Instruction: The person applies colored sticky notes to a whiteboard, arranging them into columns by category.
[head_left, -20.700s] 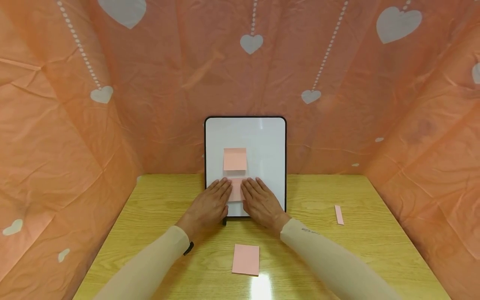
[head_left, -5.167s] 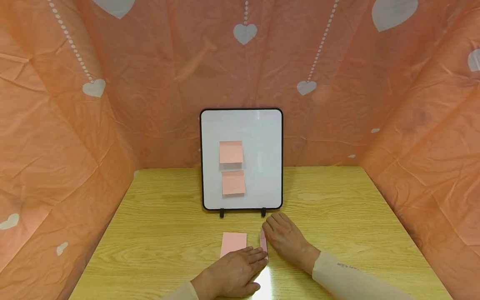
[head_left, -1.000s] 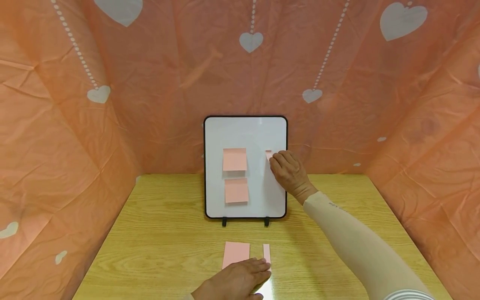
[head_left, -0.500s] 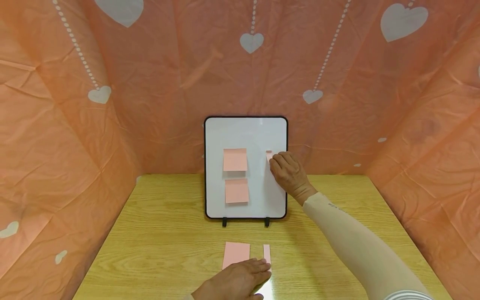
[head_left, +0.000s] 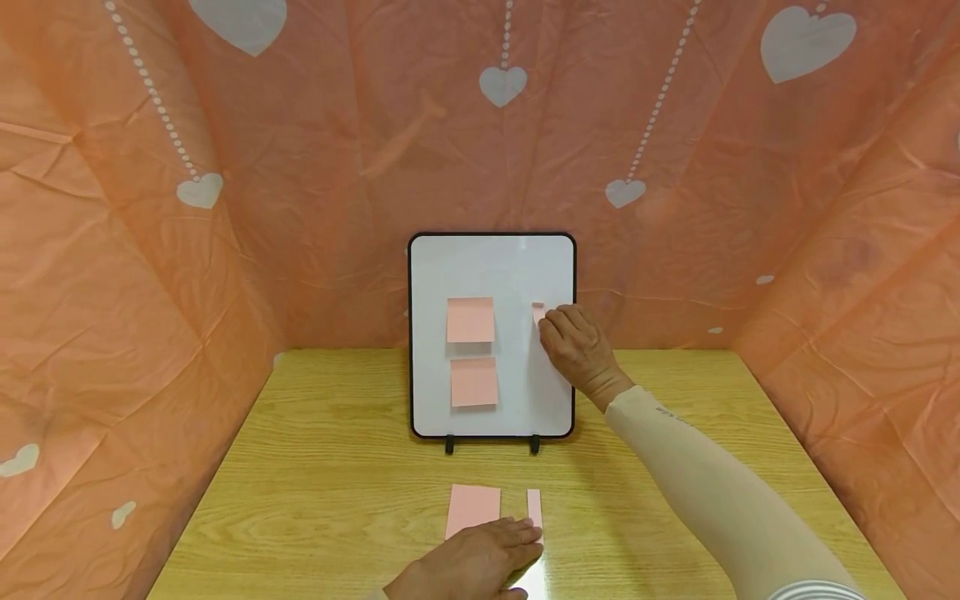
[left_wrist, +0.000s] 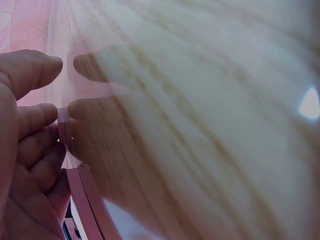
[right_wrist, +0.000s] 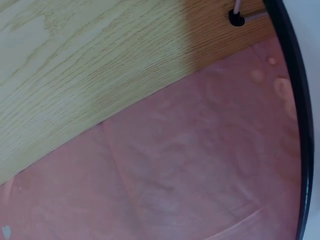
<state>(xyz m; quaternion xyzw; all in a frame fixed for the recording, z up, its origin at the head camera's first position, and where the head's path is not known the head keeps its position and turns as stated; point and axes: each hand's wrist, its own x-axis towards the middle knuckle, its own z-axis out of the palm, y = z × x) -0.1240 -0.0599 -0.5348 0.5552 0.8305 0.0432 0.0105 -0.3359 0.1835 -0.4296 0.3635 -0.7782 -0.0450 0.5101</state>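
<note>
My right hand (head_left: 579,346) is raised at the right side of a small whiteboard (head_left: 517,400), its curled fingers pinching a narrow pink sticky strip (head_left: 537,311) whose top end lies against the board. On the table, my left hand (head_left: 476,558) lies with straight fingers over the lower part of a pink sticky note pad (head_left: 473,507), fingertips on a narrow pink strip pad (head_left: 534,504). The left wrist view shows that hand (left_wrist: 37,145) low at the pads' edges. Two square pink sticky notes, an upper one (head_left: 470,320) and a lower one (head_left: 474,382), hang on the board's left half.
Two black stand feet, a left one (head_left: 449,444) and a right one (head_left: 535,444), hold the board upright on the wooden table (head_left: 315,467). Behind and at both sides hangs an orange cloth (head_left: 352,250) with white hearts. The right wrist view catches the board's black frame (right_wrist: 297,100).
Earlier, both hands pressed the lower note, and the strip pad lay far right. It then came beside the square pad; my right hand rose from it to the board. The last second shows almost no motion.
</note>
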